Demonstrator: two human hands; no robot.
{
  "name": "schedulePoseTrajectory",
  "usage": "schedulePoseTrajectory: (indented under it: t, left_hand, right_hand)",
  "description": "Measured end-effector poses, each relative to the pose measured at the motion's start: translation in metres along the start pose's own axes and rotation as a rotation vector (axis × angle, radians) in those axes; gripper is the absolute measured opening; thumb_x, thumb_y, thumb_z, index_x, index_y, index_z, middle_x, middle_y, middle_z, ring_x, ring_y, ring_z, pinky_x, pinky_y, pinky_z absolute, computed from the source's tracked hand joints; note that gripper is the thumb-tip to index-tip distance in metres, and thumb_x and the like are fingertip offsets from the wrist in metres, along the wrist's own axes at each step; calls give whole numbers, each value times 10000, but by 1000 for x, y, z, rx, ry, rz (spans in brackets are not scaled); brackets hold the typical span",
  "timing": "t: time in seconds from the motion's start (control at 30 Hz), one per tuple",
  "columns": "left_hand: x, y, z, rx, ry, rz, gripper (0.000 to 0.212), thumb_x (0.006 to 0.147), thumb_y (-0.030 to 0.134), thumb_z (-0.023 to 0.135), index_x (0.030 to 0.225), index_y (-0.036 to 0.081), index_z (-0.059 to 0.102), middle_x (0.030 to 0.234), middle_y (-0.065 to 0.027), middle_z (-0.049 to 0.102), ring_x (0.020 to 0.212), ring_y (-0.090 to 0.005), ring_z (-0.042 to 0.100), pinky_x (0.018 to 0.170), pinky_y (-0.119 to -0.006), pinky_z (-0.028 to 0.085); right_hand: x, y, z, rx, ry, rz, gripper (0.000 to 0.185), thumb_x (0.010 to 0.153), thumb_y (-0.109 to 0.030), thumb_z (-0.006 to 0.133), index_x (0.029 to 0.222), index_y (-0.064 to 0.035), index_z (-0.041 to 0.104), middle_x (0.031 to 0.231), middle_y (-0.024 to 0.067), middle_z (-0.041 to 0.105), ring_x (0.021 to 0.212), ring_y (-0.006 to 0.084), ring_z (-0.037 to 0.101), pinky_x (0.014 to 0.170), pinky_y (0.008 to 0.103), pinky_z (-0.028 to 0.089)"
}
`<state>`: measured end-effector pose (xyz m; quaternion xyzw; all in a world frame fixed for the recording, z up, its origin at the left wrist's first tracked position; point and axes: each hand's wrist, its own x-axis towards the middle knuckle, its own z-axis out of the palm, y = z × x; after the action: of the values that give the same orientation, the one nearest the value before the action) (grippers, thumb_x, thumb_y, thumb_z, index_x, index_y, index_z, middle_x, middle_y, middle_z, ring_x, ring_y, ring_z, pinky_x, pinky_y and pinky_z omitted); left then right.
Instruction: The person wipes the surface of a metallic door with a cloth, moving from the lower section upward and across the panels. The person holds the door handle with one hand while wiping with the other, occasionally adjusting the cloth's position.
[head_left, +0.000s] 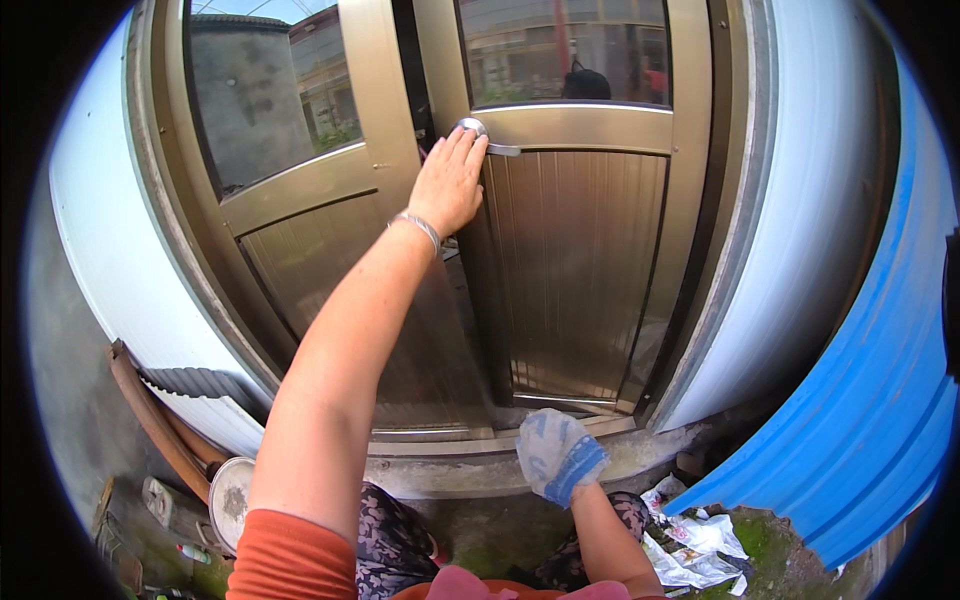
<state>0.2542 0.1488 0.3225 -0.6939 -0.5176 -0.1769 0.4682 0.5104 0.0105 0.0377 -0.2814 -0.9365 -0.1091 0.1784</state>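
Observation:
My left hand (448, 176), bare with a silver bracelet at the wrist, reaches up and lies over the round base of a metal door handle (501, 150). The handle sits on the right leaf (585, 262) of a bronze-coloured metal double door with glass upper panes. A narrow dark gap shows between this leaf and the left leaf (300, 176). My right hand (561, 456) is low, near the door sill, covered by a pale cloth-like covering with blue bands. The covering hides its fingers, and nothing held by it can be made out.
A raised concrete sill (450, 478) runs under the door. Blue corrugated sheet metal (847, 420) stands at the right, with crumpled plastic packaging (697, 547) beside it on the ground. At the lower left are a round pale lid (231, 502) and a curved brown pipe (154, 420).

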Motion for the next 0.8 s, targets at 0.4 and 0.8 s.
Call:
schedulePoseTrajectory:
  t: [0.4, 0.8]
  left_hand:
    - [37, -11, 36, -102, 77, -7, 251, 838, 167, 720, 1022, 45, 602, 1057, -137, 594, 1059, -319, 569, 946, -420, 479]
    - [7, 21, -40, -171, 240, 69, 113, 857, 155, 694, 901, 74, 629, 921, -86, 584, 973, -272, 569, 904, -392, 475]
  right_hand:
    - [-13, 18, 8, -94, -4, 93, 144, 795, -233, 574, 850, -130, 659, 892, 86, 642, 907, 266, 619, 773, 370, 497]
    - [-22, -3, 45, -165, -35, 79, 169, 807, -224, 572, 893, -132, 685, 934, 95, 673, 929, 283, 641, 796, 388, 508]
